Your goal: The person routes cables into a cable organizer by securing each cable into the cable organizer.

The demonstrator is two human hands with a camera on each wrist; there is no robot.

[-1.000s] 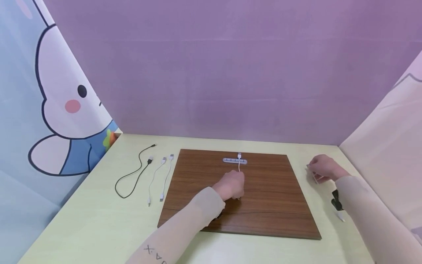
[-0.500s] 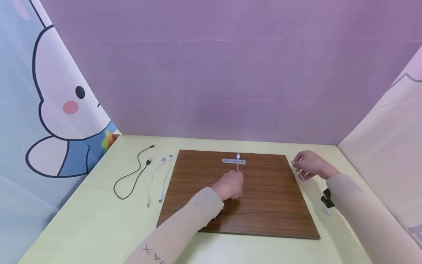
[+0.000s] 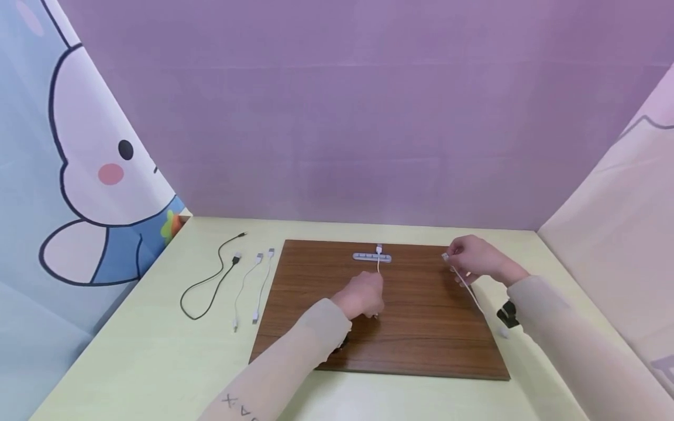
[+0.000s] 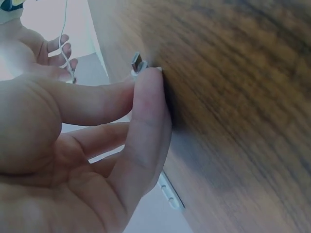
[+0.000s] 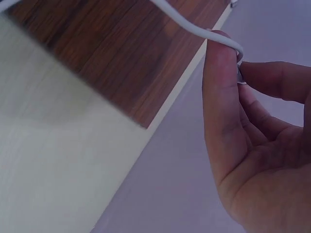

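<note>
L hand (image 3: 360,295) was over the middle of the brown wood-grain board (image 3: 310,275), thumb & index fingers in a tight pinch on one end of a white cable (image 3: 378,265), w/ a metal plug tip (image 4: 136,61) poking out past them in the L wrist view. That cable ran up the board to a pale grey clip strip (image 3: 363,256) nr the far edge, crossing the strip's R part w/ its USB plug (image 3: 379,249) just beyond; too small to tell how it sat in the slot. R hand (image 3: 476,257) was over the board's far R corner, thumb & index pinching a 2nd white cable (image 3: 473,300) by its USB end; the rest hung down twd the board's R edge. On the table (image 3: 158,368), L of the board & well apart from both hands, lay a looped black cable (image 3: 235,261), then 2 thin white cables (image 3: 255,317) side by side. Purple cloth (image 3: 337,117) stood behind, cartoon-print cloth (image 3: 86,146) at L
</note>
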